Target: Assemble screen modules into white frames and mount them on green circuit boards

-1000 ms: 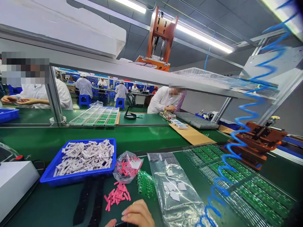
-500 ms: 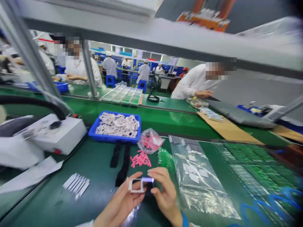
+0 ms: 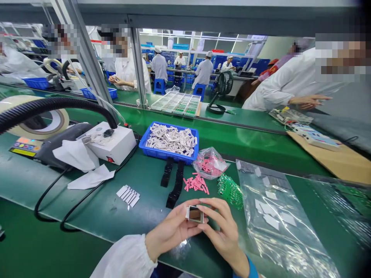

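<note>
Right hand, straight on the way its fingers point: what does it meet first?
The right hand meets the white rectangular frame first, already at its fingertips. Past that, probably the loose pink pieces, though depth is hard to judge.

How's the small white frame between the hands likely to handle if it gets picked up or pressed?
The small white frame probably feels light for its size, since its walls look thin around a central opening. Those walls may flex or crack under a hard squeeze, so edge pressure like the left hand and right hand are using seems safer. Its straight, flat sides suggest it wouldn't roll.
</note>
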The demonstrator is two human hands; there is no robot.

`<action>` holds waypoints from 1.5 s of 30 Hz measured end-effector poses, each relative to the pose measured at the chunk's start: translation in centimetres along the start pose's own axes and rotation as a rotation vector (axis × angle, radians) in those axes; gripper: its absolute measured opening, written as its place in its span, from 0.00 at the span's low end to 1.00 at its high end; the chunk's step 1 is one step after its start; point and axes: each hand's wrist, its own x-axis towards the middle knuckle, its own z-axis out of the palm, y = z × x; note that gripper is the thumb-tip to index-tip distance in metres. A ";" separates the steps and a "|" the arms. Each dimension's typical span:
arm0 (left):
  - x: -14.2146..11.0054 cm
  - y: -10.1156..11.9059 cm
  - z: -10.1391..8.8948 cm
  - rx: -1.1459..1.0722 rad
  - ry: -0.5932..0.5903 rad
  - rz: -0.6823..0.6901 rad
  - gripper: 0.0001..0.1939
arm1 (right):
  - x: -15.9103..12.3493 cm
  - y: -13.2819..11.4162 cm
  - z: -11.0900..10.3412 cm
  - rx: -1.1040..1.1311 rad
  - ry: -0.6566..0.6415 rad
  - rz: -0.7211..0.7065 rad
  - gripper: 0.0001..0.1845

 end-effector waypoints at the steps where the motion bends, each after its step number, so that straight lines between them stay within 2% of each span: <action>1: 0.0 0.0 0.0 -0.002 -0.007 0.001 0.21 | 0.1 0.0 0.0 -0.010 -0.003 0.003 0.14; 9: 0.0 0.1 -0.1 0.002 -0.056 0.005 0.21 | 0.5 -0.3 -0.5 -0.067 -0.020 0.014 0.13; 18: -0.2 0.0 -0.3 0.008 -0.047 0.006 0.20 | 0.8 -0.4 -0.8 -0.105 -0.021 -0.049 0.13; 22: -0.2 0.1 -0.2 0.022 -0.044 0.002 0.24 | 0.6 -0.6 -1.2 -0.144 -0.090 -0.082 0.21; 25: -0.3 0.1 -0.3 0.022 -0.038 -0.004 0.23 | 0.4 -1.0 -1.6 -0.128 -0.131 -0.012 0.26; 27: -0.4 0.1 -0.4 0.018 -0.040 -0.012 0.22 | 0.4 -1.3 -1.9 -0.124 -0.132 0.025 0.23; 31: -0.4 0.1 -0.3 0.005 -0.050 -0.016 0.21 | 0.8 -1.9 -2.1 -0.173 -0.140 0.010 0.15; 37: -0.6 0.3 -0.2 0.000 -0.072 -0.001 0.22 | 1.9 -2.5 -2.4 -0.249 -0.188 -0.010 0.18; 41: -0.6 0.2 -0.4 0.014 -0.087 0.005 0.21 | 2.4 -2.9 -2.6 -0.251 -0.192 -0.030 0.14; 45: -0.6 0.2 -0.5 0.053 -0.100 0.018 0.22 | 2.6 -3.0 -2.6 -0.185 -0.210 0.034 0.10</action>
